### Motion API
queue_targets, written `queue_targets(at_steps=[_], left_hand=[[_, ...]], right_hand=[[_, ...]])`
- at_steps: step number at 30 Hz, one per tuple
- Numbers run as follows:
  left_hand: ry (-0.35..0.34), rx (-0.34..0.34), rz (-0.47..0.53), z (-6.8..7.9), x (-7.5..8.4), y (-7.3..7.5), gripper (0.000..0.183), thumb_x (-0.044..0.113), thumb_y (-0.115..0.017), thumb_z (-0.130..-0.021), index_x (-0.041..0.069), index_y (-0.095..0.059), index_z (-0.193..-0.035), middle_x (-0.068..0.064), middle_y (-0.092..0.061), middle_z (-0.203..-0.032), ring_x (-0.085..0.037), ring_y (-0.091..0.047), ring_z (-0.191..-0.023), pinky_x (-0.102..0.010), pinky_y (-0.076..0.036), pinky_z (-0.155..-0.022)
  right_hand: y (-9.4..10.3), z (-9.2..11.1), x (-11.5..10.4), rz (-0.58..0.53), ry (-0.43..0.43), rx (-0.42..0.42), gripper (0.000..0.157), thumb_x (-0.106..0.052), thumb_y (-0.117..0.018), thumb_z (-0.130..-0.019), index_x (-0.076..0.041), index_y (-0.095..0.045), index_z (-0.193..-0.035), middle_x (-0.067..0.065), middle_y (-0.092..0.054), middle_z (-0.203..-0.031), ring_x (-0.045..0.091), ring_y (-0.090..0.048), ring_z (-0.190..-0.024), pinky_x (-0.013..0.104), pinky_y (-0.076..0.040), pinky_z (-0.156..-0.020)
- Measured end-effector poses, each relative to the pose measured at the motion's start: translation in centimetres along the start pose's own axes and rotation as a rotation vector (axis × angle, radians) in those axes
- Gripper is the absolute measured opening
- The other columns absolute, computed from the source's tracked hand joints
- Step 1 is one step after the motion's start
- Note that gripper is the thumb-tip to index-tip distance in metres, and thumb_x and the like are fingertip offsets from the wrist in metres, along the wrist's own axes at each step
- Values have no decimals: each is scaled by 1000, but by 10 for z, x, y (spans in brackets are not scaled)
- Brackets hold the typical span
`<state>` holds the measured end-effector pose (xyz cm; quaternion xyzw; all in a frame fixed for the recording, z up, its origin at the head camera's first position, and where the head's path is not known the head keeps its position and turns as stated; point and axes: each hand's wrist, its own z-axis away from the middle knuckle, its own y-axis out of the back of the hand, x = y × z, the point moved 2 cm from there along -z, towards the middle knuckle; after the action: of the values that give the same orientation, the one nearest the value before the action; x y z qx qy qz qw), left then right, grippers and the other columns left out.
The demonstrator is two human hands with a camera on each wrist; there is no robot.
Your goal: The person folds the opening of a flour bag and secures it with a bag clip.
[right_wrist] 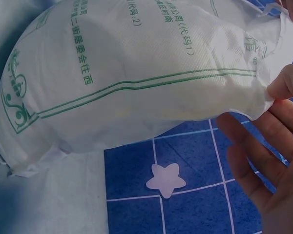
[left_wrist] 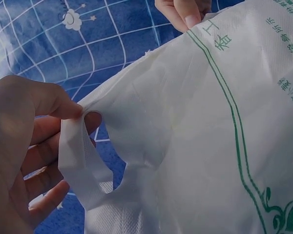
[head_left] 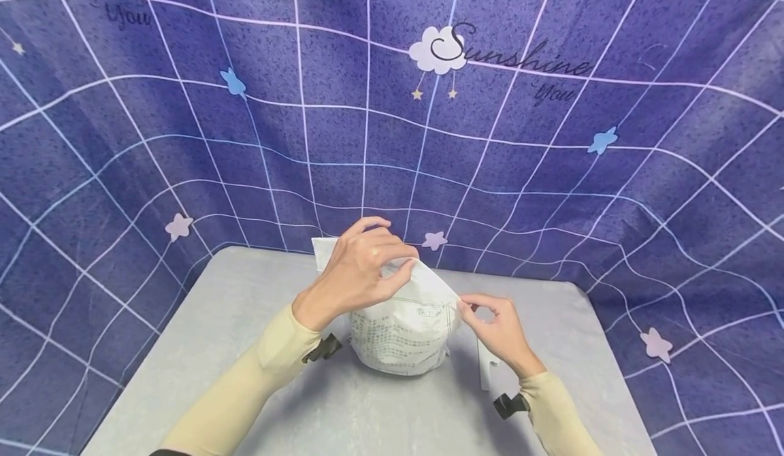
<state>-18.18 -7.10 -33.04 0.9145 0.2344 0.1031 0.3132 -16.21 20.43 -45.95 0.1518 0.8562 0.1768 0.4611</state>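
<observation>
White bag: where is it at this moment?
In the head view, the bag sits on the grey table just below centre, between the left hand and the right hand, which pinch its top edge.

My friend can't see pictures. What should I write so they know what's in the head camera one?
A person's left hand and right hand pinch the top edge of a bulging white bag on a grey table. Behind is a blue-purple cloth with grid lines, stars and a cloud.
</observation>
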Motion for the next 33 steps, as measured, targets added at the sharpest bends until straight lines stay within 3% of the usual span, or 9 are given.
queue_targets(at_steps=[16, 29, 33], left_hand=[[-3, 2, -4, 1, -2, 1, 12, 16, -73, -92, 17, -84, -94, 8, -79, -86, -13, -72, -77, -39, -51, -110], [9, -49, 19, 0, -1, 2, 12, 17, -71, -94, 17, -83, -97, 7, -79, -89, -14, -72, -83, -40, -47, -116], [5, -65, -8, -1, 1, 1, 13, 19, -70, -96, 16, -82, -98, 6, -79, -92, -16, -72, -87, -43, -48, -115]], right_hand=[[1, 4, 9, 15, -9, -5, 16, 0, -78, -92, -11, -86, -100, -4, -79, -89, 8, -66, -79, 23, -52, -69], [0, 4, 9, 20, -1, 18, 16, 1, -78, -91, -12, -86, -98, -5, -79, -87, 8, -66, -77, 19, -52, -72], [0, 4, 9, 27, -5, 22, 16, 0, -79, -91, -12, -86, -98, -5, -79, -87, 8, -66, -77, 23, -54, -71]])
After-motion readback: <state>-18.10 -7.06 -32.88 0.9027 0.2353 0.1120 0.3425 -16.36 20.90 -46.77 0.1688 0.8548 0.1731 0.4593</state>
